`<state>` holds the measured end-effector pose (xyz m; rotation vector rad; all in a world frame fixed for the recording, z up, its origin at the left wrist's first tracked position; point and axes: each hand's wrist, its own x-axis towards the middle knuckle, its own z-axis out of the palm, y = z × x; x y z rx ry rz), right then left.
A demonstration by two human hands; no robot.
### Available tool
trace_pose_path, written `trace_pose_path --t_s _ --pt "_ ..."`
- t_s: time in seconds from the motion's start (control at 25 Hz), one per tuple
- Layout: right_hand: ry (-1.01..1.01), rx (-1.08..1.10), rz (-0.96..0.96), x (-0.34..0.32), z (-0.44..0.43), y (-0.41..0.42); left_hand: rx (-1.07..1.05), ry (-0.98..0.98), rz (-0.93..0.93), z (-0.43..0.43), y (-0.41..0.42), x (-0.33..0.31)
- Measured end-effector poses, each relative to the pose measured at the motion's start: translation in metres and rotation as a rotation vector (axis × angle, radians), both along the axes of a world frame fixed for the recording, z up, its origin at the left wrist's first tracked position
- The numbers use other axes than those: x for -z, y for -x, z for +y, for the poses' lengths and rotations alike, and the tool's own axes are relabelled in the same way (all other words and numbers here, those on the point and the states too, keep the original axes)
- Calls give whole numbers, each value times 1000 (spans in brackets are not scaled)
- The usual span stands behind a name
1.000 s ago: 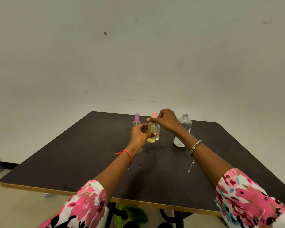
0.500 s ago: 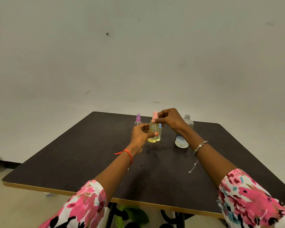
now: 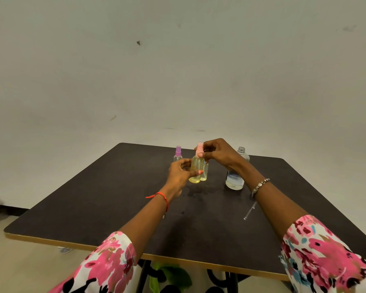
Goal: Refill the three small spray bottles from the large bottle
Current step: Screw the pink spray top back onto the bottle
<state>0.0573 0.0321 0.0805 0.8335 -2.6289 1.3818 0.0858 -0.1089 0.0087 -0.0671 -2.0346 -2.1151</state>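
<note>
My left hand (image 3: 181,171) grips the body of a small spray bottle (image 3: 195,171) filled with yellowish liquid, held just above the dark table (image 3: 93,199). My right hand (image 3: 217,152) pinches that bottle's pink spray cap (image 3: 199,148) at the top. A second small bottle (image 3: 205,172) with yellowish liquid stands right behind it, mostly hidden. A third small bottle with a purple cap (image 3: 178,154) stands further back on the left. The large clear bottle (image 3: 235,178), uncapped and with a little liquid at its bottom, stands to the right behind my right wrist.
A thin clear dip tube (image 3: 249,211) lies on the table under my right forearm. Wet spots mark the tabletop near the bottles. A plain wall rises behind the table. Green leaves (image 3: 169,275) and black table legs show below the near edge.
My right hand has shifted slightly on the pink cap, fingers now pinching it from the side. The held bottle stays in the same place.
</note>
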Motion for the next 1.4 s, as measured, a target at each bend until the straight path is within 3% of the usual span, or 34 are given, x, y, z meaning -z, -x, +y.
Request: trace_pose_path --t_s 0.88,1.2,1.4 --pt "151 -251 -141 -4 18 7 266 -63 -44 -5 -6 -4" --pt "232 -120 -66 3 19 3 274 -24 -33 -3 -7 -3" --pt "80 77 5 4 6 -3 200 30 -2 5 -5 -3"
